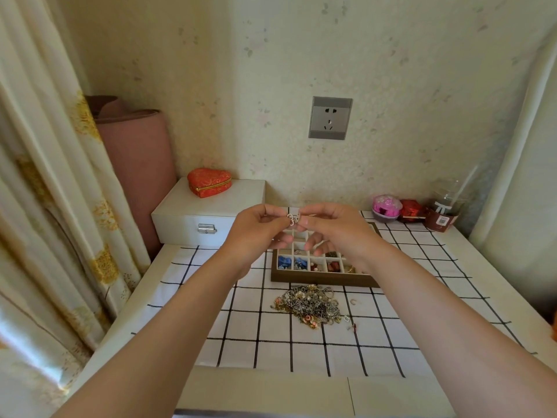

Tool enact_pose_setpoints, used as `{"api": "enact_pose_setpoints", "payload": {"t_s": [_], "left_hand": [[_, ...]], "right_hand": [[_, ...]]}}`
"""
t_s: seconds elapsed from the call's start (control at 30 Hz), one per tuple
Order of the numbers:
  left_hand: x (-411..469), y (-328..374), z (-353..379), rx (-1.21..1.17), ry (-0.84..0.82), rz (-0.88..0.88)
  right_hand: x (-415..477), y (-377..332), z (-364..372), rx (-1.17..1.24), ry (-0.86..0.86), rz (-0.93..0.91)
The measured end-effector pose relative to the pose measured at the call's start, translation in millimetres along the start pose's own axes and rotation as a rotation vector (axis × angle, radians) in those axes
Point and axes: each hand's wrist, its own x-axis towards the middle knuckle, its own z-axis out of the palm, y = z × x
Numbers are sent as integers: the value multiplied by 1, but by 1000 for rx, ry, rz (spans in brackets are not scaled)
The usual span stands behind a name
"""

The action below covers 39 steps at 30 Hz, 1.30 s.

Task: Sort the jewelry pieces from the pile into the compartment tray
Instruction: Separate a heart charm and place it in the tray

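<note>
- Raised side by side over the far half of the tray: left hand (256, 233) and right hand (334, 233), fingertips almost meeting.
- Pinched between thumb and forefinger of both hands: small silver jewelry piece (293, 219), seemingly linked rings; finer detail too small to tell. Remaining fingers loosely curled below.
- Directly beneath the hands: compartment tray (324, 280), dark wooden rim, white dividers. Blue pieces in the two near-left cells, red and brown beads in cells to their right. Far cells largely hidden by the hands.
- Just beside the tray's near rim: pile (310, 304) of tangled chains, rings and charms.
- Right of the pile, slightly apart: loose ring (353, 302) and a few stray bits.
- Under tray and pile: checked cloth (271, 351), white with black lines, spread on a pale bench (271, 393).
- Far left on the bench: white jewelry box (208, 215) with metal clasp, red heart-shaped box (209, 182) on its lid.
- Far right corner: pink ball (386, 208), red packet (411, 211), clear plastic cup (444, 212).
- On the wall above: grey socket (330, 118).
- Along the left edge: patterned curtain (45, 206).
</note>
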Motion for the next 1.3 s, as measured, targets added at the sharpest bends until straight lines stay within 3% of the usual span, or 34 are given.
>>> {"api": "enact_pose_setpoints", "payload": {"t_s": [0.23,0.43,0.7,0.87,0.97,1.3], "left_hand": [[22,-1,6,100,29,16],[39,-9,8,174,35,54],[51,-37,-5,851,-36,141],[49,-49,-6,1041,71,110],[50,-51,-5,1092,117,135],[53,-53,-16,1094,17,107]], "right_hand": [[19,-4,-5,-146,31,-49],[33,3,-14,-278,158,-26],[38,24,-14,-588,90,43],[53,36,0,-662,75,-5],[64,41,7,-751,61,-38],[72,48,15,-896,-69,-114]]}}
